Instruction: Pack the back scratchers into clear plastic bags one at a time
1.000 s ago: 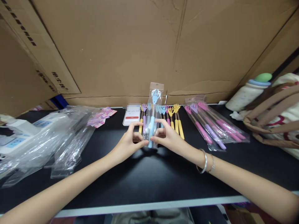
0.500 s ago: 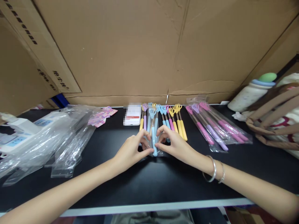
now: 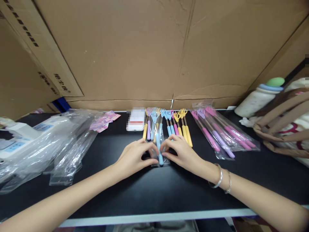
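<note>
We saw the blue scratcher (image 3: 157, 139), in its clear bag (image 3: 167, 161), low over the black table (image 3: 135, 193). A second before, it stood up tall; now it leaned back, with its handle end closer to us. To us, that meant it was being put down. The left hand (image 3: 135, 156) and the right hand (image 3: 185, 153) both pinched its handle with bent fingers and thumbs.

Just behind was a row of other scratchers (image 3: 189, 135), with a white phone (image 3: 136, 119) to the left. Farther left we saw pink cards (image 3: 103, 123), shiny empty bags (image 3: 70, 151) and a white machine (image 3: 19, 137). On the right lay bagged pink and purple scratchers (image 3: 230, 129), near a bottle (image 3: 256, 100) and a cloth bag (image 3: 277, 129). A big cardboard wall (image 3: 132, 48) stood behind.
</note>
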`<state>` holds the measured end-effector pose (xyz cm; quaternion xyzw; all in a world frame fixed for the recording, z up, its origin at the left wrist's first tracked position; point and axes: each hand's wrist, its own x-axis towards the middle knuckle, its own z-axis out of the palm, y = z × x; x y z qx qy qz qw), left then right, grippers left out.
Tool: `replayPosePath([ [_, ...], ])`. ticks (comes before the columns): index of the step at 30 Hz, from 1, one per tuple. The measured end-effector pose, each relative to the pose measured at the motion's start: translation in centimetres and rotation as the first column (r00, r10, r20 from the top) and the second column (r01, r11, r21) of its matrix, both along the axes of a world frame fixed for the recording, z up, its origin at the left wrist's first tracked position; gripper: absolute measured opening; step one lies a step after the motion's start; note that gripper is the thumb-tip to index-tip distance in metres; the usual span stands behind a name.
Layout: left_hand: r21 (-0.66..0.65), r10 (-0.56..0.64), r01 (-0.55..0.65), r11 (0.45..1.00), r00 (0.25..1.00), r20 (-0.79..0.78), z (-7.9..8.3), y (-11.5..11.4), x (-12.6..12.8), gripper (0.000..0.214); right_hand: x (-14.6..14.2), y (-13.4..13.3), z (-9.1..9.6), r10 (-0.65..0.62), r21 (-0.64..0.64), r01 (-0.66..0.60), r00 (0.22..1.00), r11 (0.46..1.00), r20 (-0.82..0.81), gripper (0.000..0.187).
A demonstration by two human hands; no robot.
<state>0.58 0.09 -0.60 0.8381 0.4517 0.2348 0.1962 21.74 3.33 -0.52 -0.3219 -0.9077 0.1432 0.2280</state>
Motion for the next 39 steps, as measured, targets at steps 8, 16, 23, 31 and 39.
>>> replayPosePath([
  [8, 0.106, -0.027, 0.042, 0.993, 0.990, -0.139, 0.2, 0.1, -0.2, 0.015, 0.2, -0.2, 0.6, 0.030, 0.157, -0.053, 0.989, 0.986, 0.147, 0.005],
  [16, 0.268, -0.003, 0.095, 0.959, 0.946, -0.324, 0.5, 0.3, -0.5, 0.012, 0.3, -0.4, 0.8, 0.063, 0.215, -0.120, 0.965, 0.969, 0.255, 0.010],
  [23, 0.297, 0.034, 0.099, 0.950, 0.909, -0.415, 0.0, 0.5, -0.9, 0.010, 0.2, -0.3, 0.8, 0.083, 0.223, -0.146, 0.960, 0.964, 0.269, 0.014],
  [31, 0.265, -0.028, 0.153, 0.952, 0.906, -0.423, -0.2, 0.5, -0.8, 0.010, 0.4, 0.0, 1.0, 0.059, 0.240, -0.126, 0.962, 0.962, 0.267, 0.015],
  [39, 0.248, -0.088, 0.211, 0.946, 0.898, -0.430, -0.1, 0.5, -0.7, 0.011, 0.6, 0.0, 1.5, 0.071, 0.292, -0.171, 0.943, 0.941, 0.324, 0.020],
])
